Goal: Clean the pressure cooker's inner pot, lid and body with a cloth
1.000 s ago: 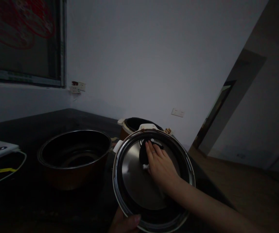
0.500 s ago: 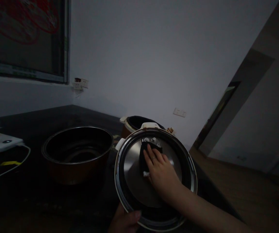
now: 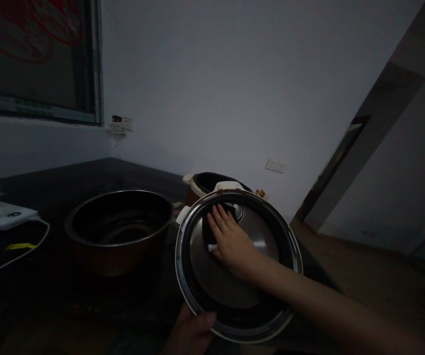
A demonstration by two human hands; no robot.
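Note:
A round pressure cooker lid point(image 3: 260, 224) is tilted up with its metal inner face towards me. My left hand point(image 3: 194, 329) grips its lower left rim, thumb over the edge. With fingers stretched, my right hand point(image 3: 230, 241) presses a black cloth point(image 3: 207, 231) with a small white tag against the upper left of the metal plate. The cloth and fingers cover part of the valve fittings point(image 3: 238, 211). Left of the lid, the dark inner pot point(image 3: 118, 254) stands upright on the black countertop point(image 3: 97, 172). Behind the lid is the cooker body point(image 3: 194, 192), partly hidden.
A white device point(image 3: 1, 215) with a cable point(image 3: 44, 236) lies at the left, beside a yellow strip point(image 3: 20, 246). Wall sockets point(image 3: 275, 165) sit on the back wall, with more in the corner. A window point(image 3: 31, 64) is at upper left. Floor shows at right.
My right hand and the cloth have slid up and to the left across the lid's plate, uncovering the right fitting and covering the left one. My left hand keeps its hold on the rim.

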